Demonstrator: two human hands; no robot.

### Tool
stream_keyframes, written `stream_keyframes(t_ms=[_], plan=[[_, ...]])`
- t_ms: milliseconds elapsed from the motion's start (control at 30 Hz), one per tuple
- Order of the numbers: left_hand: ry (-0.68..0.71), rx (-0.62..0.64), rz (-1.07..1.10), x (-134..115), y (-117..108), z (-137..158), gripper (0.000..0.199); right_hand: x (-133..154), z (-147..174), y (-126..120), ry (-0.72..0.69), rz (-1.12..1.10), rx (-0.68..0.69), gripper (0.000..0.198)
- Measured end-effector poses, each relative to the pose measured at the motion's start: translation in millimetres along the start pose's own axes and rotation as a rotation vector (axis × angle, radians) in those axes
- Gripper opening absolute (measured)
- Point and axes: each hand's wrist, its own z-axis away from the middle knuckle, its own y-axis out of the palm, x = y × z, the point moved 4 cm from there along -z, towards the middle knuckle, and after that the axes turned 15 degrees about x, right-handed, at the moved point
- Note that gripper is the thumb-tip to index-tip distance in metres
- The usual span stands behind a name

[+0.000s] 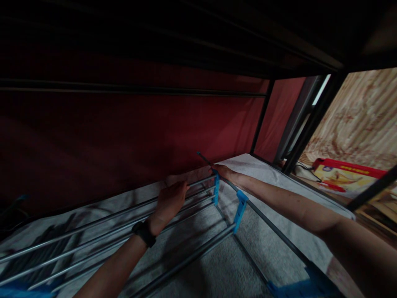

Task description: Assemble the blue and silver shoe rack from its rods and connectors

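Left fingers [182, 192] grasp the upper metal tube [203, 180], whose long axis runs to the blue connector [216, 189] by the right fingers [215, 169] (hold partly hidden, cannot tell).

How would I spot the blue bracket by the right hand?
Below the broad red backing, find the grey tube frame. Follow its rails rightward past the left hand to an upright blue bracket. Unlike the neighbouring bracket, it has the right hand at its top.

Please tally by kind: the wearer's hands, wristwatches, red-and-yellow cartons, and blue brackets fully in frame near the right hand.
Hands: 2 (left hand, right hand)
Black wristwatch: 1
Red-and-yellow carton: 1
Blue brackets: 2 (farther bracket, nearer bracket)
Total: 6
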Motion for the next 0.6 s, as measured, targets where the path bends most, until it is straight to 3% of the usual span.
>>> stream_keyframes(t_ms=[200, 400, 500, 600], plan=[[0.024, -0.007, 0.010, 2, 6, -1, 0.044, -2, -2, -2, 0.056, 0.005, 0.013, 0.021], [0.201, -0.092, 0.093, 4, -7, 7, 0.041, -2, -1, -5, 0.023, 0.126, 0.008, 0.014], [0.185, -0.105, 0.089, 23, -12, 17, 0.044, 0, 2, -4, 0.029, 0.169, -0.001, 0.013], [0.098, -0.079, 0.042, 62, -17, 35, 0.045, 2, 4, -2, 0.027, 0.198, -0.002, 0.012]])
